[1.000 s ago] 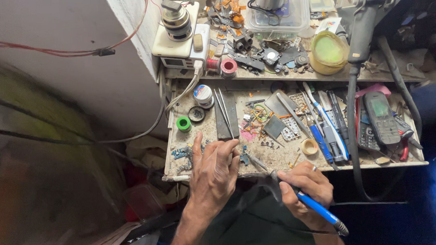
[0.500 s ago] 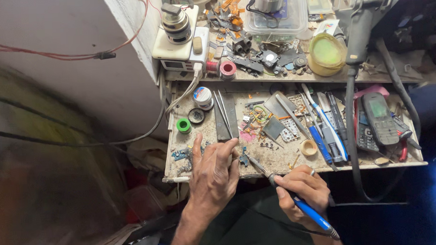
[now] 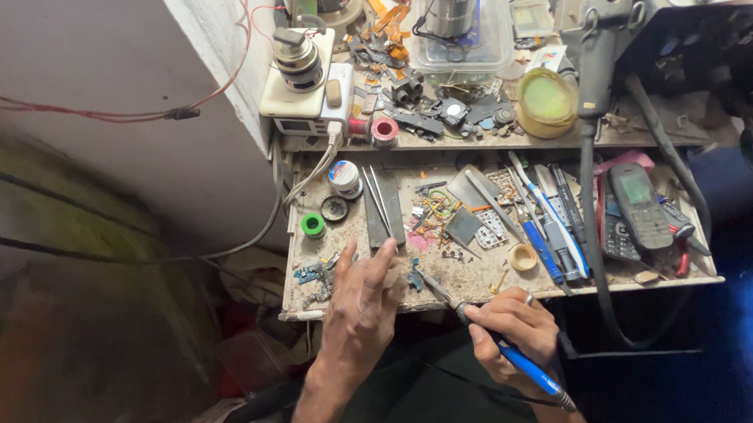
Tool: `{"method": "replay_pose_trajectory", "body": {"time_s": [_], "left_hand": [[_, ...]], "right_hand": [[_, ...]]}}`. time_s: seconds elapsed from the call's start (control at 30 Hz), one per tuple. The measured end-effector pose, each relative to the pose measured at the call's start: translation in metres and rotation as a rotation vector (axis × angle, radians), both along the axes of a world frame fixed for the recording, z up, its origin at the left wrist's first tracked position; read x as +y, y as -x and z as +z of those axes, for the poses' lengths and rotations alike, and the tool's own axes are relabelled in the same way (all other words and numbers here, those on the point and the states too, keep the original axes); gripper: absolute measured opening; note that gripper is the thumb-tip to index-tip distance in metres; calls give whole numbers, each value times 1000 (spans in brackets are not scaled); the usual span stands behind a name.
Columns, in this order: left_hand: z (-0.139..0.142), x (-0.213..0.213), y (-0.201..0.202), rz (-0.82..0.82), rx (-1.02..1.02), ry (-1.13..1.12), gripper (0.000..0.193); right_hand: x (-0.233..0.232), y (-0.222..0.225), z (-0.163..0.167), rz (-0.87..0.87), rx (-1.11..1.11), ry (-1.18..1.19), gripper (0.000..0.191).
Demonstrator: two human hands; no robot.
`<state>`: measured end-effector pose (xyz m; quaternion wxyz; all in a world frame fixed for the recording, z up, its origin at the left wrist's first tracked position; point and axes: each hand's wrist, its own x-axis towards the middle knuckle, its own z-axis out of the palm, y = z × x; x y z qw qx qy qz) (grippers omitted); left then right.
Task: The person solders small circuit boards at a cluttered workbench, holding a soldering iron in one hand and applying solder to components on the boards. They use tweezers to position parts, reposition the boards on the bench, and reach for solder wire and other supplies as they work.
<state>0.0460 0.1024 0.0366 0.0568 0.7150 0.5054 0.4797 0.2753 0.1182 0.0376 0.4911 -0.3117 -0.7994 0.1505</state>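
My right hand (image 3: 511,323) grips a blue-handled soldering iron (image 3: 528,367) at the bench's front edge. Its metal tip reaches up-left to a small dark circuit part (image 3: 415,278) on the worktop. My left hand (image 3: 360,300) rests palm down just left of that part, fingers spread over the surface, one finger touching a pair of tweezers (image 3: 378,205). I cannot tell whether the fingertips pin the part. A green solder spool (image 3: 314,226) and a round tin (image 3: 344,178) lie further up-left.
The cluttered wooden worktop (image 3: 479,275) carries screwdrivers (image 3: 537,222), small boards and a keypad phone (image 3: 639,205) at right. A shelf behind holds a yellow-green bowl (image 3: 546,102), a clear box (image 3: 460,33) and a hot-air handle (image 3: 598,45). A grey wall (image 3: 99,163) stands left.
The view has shifted slightly. My right hand has tilted the soldering iron a little, its tip staying at the small part. My left hand has barely moved.
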Motion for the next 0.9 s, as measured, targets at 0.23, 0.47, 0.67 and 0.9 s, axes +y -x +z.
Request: {"method": "replay_pose_trajectory", "body": {"time_s": [0.23,0.47,0.67,0.9], "left_hand": [[11,-2,0,18,106,-37,29],[10,2,-4,-18,27,-29,22],[7,-1,-9,50,-116,5,29],[3,1,-17,84,-160,22,35]], "right_hand": [[1,-2,-1,-19,31,-35,20],[-1,-8,-5,-21,53,-16,18],[-8,-19,-12,-75,171,143,17],[-7,-18,-14,-99,165,146,16]]}}
